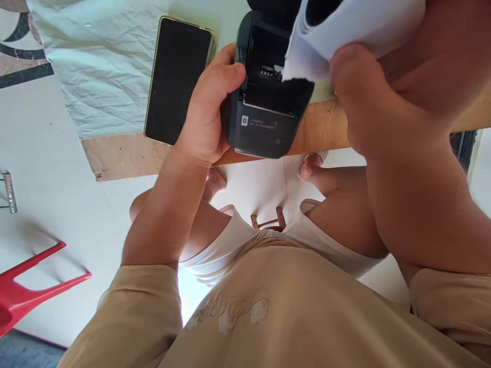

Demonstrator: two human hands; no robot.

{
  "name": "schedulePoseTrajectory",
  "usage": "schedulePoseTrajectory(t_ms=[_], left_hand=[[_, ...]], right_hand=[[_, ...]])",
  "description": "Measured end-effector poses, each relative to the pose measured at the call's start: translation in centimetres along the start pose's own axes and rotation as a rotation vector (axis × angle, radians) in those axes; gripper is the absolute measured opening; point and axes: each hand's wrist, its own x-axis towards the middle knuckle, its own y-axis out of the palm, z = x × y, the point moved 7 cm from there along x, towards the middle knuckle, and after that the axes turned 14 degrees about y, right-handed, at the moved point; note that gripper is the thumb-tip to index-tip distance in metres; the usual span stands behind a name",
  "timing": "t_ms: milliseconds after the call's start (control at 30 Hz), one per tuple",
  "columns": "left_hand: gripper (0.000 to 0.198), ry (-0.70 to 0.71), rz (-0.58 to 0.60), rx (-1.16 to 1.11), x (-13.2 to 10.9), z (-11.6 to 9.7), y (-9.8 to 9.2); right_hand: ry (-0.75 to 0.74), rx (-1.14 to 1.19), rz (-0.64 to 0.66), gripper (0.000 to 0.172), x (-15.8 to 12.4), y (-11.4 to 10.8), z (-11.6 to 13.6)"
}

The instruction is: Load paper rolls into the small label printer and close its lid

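My left hand [209,110] is wrapped round the side of a small black portable printer [264,130], thumb on its rim. The printer's lid stands up, and its paper bay with a white-lettered label shows. In my right hand [368,97] is a roll of white paper [356,30], gripped with the thumb in front; its other fingers are mostly out of sight. The torn loose end of the roll hangs over the printer's bay. Whether the paper touches the printer, I cannot tell.
A dark-screened phone [178,79] lies left of the printer on a pale green cloth [99,66] over the wooden table edge [123,156]. A red plastic stool [26,291] is on the floor at lower left. My legs are below the table edge.
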Motion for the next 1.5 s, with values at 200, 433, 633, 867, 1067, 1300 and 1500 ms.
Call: schedulePoseTrajectory(t_ms=[200,433,633,867,1067,1300,1500], left_hand=[[0.019,-0.029,0.012,0.024,-0.2,0.1,0.1],[0.017,-0.004,0.008,0.018,-0.5,-0.3,0.3],[0.013,0.016,0.000,-0.032,-0.5,-0.4,0.0],[0.013,0.010,0.034,-0.011,-0.8,-0.7,-0.2],[0.014,-0.004,-0.002,0.004,-0.4,-0.2,-0.5],[0.016,-0.019,-0.020,0.057,-0.2,-0.2,-0.6],[0.013,-0.048,-0.055,0.001,-0.6,-0.2,-0.4]], right_hand=[[-0.051,-0.335,-0.104,0.059,0.0,-0.5,0.7],[-0.113,-0.340,0.007,0.058,-1.1,0.2,1.0],[-0.156,-0.293,0.113,0.046,-1.4,1.8,2.3],[-0.146,-0.397,-0.027,0.042,-1.7,1.4,1.6],[-0.222,-0.455,-0.094,0.035,-0.9,1.2,1.2],[-0.201,-0.652,-0.004,0.027,-0.5,2.3,1.9],[-0.195,-0.710,0.015,0.028,-0.4,2.2,1.3]])
